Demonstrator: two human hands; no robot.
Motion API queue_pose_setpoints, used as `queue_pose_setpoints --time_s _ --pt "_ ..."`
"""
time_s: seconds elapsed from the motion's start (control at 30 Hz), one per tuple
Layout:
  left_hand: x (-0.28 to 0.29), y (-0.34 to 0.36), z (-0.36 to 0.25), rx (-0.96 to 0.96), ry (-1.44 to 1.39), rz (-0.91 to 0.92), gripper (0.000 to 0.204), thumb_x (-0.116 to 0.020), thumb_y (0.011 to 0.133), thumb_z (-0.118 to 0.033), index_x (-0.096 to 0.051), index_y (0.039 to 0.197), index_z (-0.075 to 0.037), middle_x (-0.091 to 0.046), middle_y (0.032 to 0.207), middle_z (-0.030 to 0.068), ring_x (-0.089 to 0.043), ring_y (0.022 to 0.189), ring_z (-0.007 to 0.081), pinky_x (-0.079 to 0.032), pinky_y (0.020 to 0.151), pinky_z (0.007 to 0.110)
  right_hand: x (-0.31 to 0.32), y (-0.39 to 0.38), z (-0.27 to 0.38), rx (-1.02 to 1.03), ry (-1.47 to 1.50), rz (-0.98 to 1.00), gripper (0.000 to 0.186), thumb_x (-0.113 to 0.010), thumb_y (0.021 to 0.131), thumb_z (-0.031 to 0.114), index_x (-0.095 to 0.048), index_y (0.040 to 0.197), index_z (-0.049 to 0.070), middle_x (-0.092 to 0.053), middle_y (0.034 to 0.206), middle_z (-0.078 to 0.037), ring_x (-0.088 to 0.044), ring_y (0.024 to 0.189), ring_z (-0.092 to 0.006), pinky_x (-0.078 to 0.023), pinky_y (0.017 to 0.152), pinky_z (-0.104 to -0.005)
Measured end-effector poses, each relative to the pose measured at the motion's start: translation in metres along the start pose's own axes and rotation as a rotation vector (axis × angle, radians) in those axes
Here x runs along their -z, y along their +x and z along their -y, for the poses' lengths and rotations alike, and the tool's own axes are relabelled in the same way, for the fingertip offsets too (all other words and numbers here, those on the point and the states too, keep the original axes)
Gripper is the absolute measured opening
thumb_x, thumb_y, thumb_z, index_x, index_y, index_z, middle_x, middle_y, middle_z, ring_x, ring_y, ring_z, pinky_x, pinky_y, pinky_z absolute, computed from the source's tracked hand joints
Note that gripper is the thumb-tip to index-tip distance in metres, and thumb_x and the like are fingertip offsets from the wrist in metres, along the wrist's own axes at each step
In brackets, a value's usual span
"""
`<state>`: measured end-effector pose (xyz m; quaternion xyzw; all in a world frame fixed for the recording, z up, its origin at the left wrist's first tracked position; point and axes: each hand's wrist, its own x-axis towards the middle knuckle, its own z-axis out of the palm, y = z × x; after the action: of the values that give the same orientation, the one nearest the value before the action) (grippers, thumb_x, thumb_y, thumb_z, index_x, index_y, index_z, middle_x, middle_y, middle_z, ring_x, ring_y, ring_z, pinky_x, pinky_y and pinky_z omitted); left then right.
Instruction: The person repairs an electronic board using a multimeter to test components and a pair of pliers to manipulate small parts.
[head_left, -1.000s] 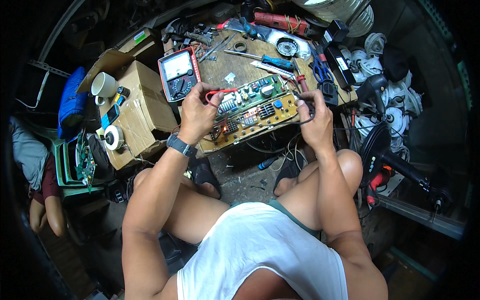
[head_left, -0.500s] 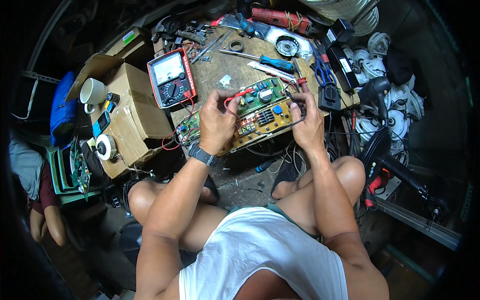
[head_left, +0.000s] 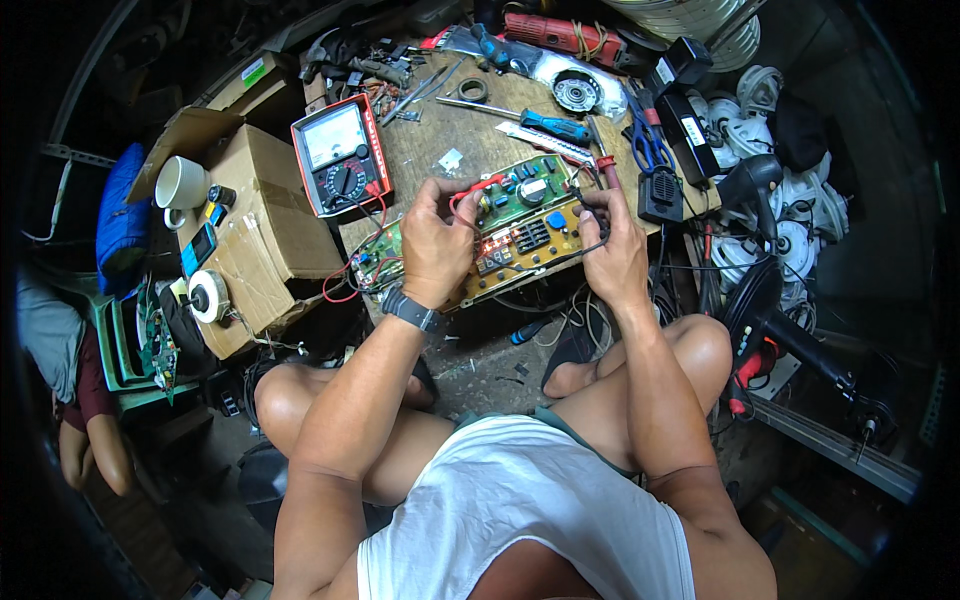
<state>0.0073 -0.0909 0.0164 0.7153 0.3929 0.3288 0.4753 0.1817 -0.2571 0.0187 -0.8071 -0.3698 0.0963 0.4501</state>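
Observation:
Closed around a red test probe [head_left: 488,186], my left hand [head_left: 438,245] rests over the left part of a green circuit board [head_left: 515,205]. My right hand [head_left: 615,250] pinches a black test probe [head_left: 600,238] at the right end of the boards; its tip is hard to make out. A brown circuit board [head_left: 570,238] with a lit red display [head_left: 496,248] lies along the near side of the green one. Beyond my left hand, an analog multimeter [head_left: 343,160] in a red case has a red lead running from it.
A wooden bench [head_left: 425,140] bears a blue-handled screwdriver [head_left: 555,126], blue scissors [head_left: 650,140], tape [head_left: 473,91] and a red angle grinder [head_left: 563,38]. Left stands a cardboard box [head_left: 285,215] with a white mug [head_left: 184,183]. White motor parts [head_left: 795,240] pile up right. Another person [head_left: 60,340] is at far left.
Both hands keep their holds on the probes and stay in almost the same places over the boards. The view has shifted very slightly.

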Motion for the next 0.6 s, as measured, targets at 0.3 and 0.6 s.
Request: queue_pose_setpoints --time_s 0.3,0.6 --pt "-0.0025 -0.0008 -0.0032 0.023 0.021 -0.008 0.018 -0.082 0.105 -0.011 -0.075 0.115 0.002 -0.081 0.099 0.0077 -0.073 0.087 0.0096 -0.058 0.077 0.028 0.0023 -0.0010 -0.0024 -0.013 -0.067 0.020 0.021 -0.065 0.108 0.012 -0.065 0.127 0.003 -0.082 0.110 -0.020 -0.081 0.102 -0.0352 -0.061 0.092 -0.0460" --pt "-0.0024 -0.0011 -0.0010 0.021 0.040 -0.007 0.017 -0.081 0.105 -0.011 -0.075 0.115 0.002 -0.081 0.098 0.0071 -0.072 0.085 0.0091 -0.057 0.075 0.027 0.0018 -0.0019 -0.0025 -0.029 -0.067 0.009 0.019 -0.066 0.106 0.013 -0.066 0.124 0.007 -0.080 0.108 -0.022 -0.078 0.102 -0.0448 -0.060 0.090 -0.0533"
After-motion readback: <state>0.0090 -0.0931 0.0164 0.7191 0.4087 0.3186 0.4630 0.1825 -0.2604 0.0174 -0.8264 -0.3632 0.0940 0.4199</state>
